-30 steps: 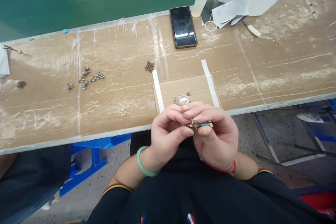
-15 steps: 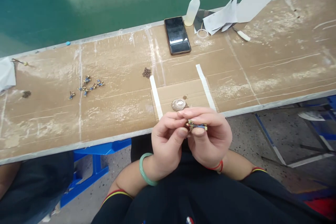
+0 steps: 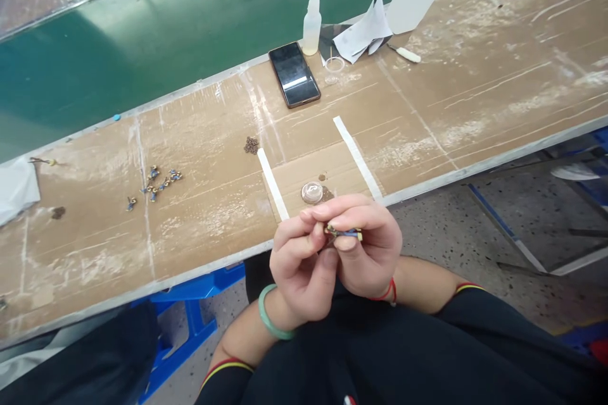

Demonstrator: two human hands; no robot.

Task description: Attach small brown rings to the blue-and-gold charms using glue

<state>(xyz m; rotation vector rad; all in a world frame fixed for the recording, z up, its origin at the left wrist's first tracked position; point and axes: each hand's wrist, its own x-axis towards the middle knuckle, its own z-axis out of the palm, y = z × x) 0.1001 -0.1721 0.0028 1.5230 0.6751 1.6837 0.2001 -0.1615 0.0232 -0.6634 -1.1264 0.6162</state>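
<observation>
A small blue and yellow figure (image 3: 349, 233) is pinched between the thumb and fingers of my right hand (image 3: 373, 247). My left hand (image 3: 301, 266), with a green bangle at its wrist, is closed at the figure's left end; its fingertips touch there, and whatever lies between them is too small to make out. Just beyond my hands, a round clear dish (image 3: 312, 192) sits on a cardboard piece (image 3: 308, 168) beside small brown bits (image 3: 327, 193).
Several small blue figures (image 3: 164, 185) lie on the bench at left, with a brown pile (image 3: 251, 145) nearer the middle. Behind are a phone (image 3: 294, 74), a nozzle bottle (image 3: 311, 25), crumpled paper (image 3: 363, 35) and a white-handled tool (image 3: 408, 54). A person's dark clothing (image 3: 104, 354) shows lower left.
The camera view has turned and shifted. My left thumb has moved down from the figure's left end, while my right hand keeps its hold.
</observation>
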